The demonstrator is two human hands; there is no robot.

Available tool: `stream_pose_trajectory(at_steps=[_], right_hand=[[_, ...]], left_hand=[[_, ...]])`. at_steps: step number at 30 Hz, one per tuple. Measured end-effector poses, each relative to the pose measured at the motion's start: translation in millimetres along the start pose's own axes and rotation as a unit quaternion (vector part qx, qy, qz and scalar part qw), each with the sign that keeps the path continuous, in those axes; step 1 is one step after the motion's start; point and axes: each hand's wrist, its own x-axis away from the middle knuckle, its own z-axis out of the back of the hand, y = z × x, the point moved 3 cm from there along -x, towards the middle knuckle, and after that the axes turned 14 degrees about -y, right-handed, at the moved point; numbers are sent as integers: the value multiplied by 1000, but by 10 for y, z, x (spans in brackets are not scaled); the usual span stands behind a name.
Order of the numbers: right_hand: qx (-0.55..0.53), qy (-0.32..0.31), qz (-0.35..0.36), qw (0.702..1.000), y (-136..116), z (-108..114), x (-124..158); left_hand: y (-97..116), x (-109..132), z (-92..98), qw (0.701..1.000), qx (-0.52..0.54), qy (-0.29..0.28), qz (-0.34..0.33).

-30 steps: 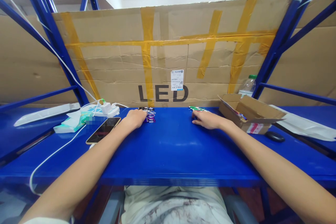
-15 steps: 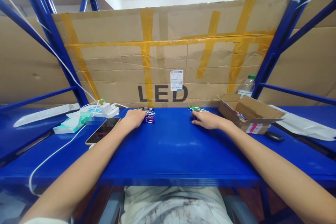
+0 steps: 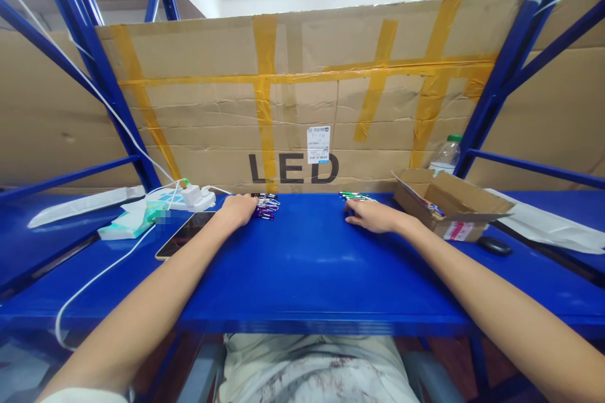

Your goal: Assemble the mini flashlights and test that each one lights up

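At the back of the blue table, left of centre, lies a row of several small metallic clips (image 3: 268, 204), black, silver and purple. My left hand (image 3: 240, 210) is closed at their left ends, its fingertips partly hidden, so what it grips is not clear. Several green and white pens (image 3: 355, 196) lie side by side further right, against the cardboard. My right hand (image 3: 371, 215) rests on the table just in front of them with fingers curled; what is under the fingers cannot be made out.
An open cardboard box (image 3: 454, 201) with small items stands right of my right hand, near a black mouse (image 3: 494, 245) and a bottle (image 3: 445, 154). On the left are a phone (image 3: 182, 236), a power strip (image 3: 201, 201), cables and a tissue pack (image 3: 127, 225).
My left hand has shifted slightly left, and the purple clips beside it have moved a little. My right hand has stayed in place.
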Motion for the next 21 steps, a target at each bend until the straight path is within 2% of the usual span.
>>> stream_pose_trajectory(at_steps=[8, 21], right_hand=[[-8, 1, 7, 1000, 0, -18, -10], [2, 1, 9, 1000, -2, -30, -19]], left_hand=[[-37, -64, -45, 1000, 10, -9, 5], [25, 2, 12, 1000, 1, -28, -14]])
